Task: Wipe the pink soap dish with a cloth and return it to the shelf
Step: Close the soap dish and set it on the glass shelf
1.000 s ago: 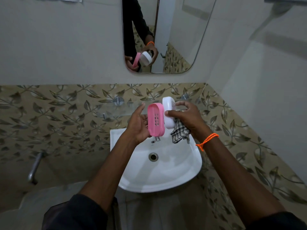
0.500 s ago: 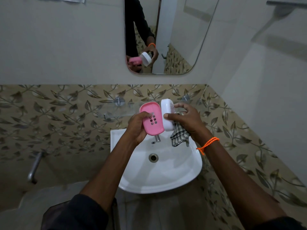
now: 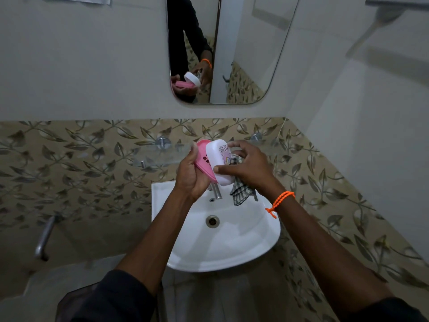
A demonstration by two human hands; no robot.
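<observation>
— Head view first: what are your fingers doing?

— Your left hand [image 3: 190,175] has its fingers curled round the pink soap dish [image 3: 204,160], gripping it from the left side with the slotted base tilted toward you. Your right hand [image 3: 248,167] pinches the white lid [image 3: 219,162] between thumb at its near edge and fingers over the far end, and the same hand keeps the checked cloth [image 3: 241,192] tucked under the palm, its loose end hanging down.

— And where do the two parts sit against each other?

— Lid and dish touch, the lid lying over the dish's right side, both held up in the air above the back of the white sink [image 3: 232,247], just over the tap [image 3: 217,192].

— What lies around your hands?

— You have an orange bead bracelet [image 3: 279,202] on your right wrist. Behind your hands a glass shelf [image 3: 160,156] runs along the leaf-patterned tiles [image 3: 81,163]. Higher on the wall, the mirror [image 3: 243,49] shows your hands with the pink and white pieces. A metal pipe [image 3: 45,238] stands low at the left.
</observation>
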